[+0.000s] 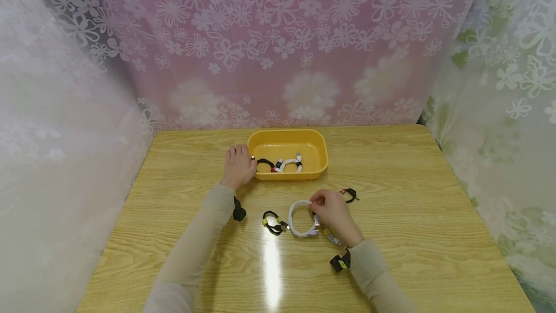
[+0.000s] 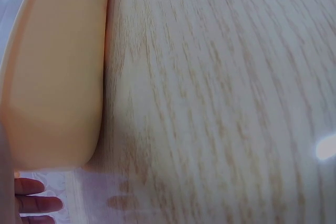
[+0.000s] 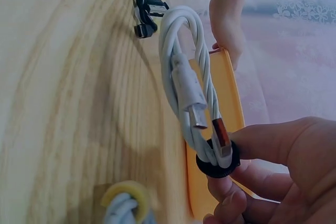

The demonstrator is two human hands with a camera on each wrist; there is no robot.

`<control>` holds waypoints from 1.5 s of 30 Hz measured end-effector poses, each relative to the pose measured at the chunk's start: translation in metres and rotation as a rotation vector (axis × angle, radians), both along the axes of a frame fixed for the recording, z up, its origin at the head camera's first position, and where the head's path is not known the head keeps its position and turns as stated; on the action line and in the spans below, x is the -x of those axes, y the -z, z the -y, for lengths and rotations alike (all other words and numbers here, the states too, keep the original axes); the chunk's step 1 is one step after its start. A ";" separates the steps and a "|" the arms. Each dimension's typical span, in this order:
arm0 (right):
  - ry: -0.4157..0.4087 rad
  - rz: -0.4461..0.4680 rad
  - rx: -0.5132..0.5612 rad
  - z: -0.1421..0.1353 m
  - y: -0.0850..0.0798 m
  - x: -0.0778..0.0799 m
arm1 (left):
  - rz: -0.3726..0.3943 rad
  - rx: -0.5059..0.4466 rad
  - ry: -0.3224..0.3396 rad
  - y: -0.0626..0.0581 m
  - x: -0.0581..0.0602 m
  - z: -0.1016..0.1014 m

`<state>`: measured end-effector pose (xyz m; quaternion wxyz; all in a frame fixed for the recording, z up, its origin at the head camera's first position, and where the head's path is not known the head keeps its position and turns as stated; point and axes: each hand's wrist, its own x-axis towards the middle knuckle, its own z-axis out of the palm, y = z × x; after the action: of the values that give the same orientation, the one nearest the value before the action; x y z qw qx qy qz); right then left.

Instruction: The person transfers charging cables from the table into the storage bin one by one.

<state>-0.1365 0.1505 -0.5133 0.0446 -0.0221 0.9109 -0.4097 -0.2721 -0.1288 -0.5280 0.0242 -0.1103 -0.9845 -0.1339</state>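
Observation:
My right hand (image 1: 333, 211) pinches a coiled white USB cable (image 3: 181, 77) at its black strap (image 3: 218, 160), thumb above and fingers below. Both of the cable's plugs show in the right wrist view, and the loop points away from the fingertips. My left hand (image 1: 238, 165) grips the left end of a yellow plastic bin (image 1: 323, 161), fingers pointing down outside its wall. Inside that bin lie a coiled black cable (image 1: 266, 162) and a coiled white cable (image 1: 290, 163), near its front wall.
On the table sit a black cable with yellow ties (image 1: 266, 224), a white cable with a yellow tie (image 1: 332, 237) beside my right hand, and a black cable with a red tie (image 1: 352, 196) beyond it. A pink floral curtain (image 1: 278, 52) hangs behind the table (image 1: 417, 235).

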 end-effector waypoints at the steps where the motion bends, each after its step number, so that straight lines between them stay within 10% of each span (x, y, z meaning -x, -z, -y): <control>1: -0.004 -0.003 0.000 -0.001 -0.001 0.001 | 0.003 -0.001 0.000 0.000 0.000 0.000; 45: -0.017 -0.093 0.047 -0.018 -0.038 0.054 | 0.021 0.031 -0.011 -0.001 0.001 0.000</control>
<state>-0.1906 0.1684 -0.4754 0.0049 -0.0499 0.9018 -0.4292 -0.2734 -0.1284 -0.5271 0.0128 -0.1038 -0.9873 -0.1195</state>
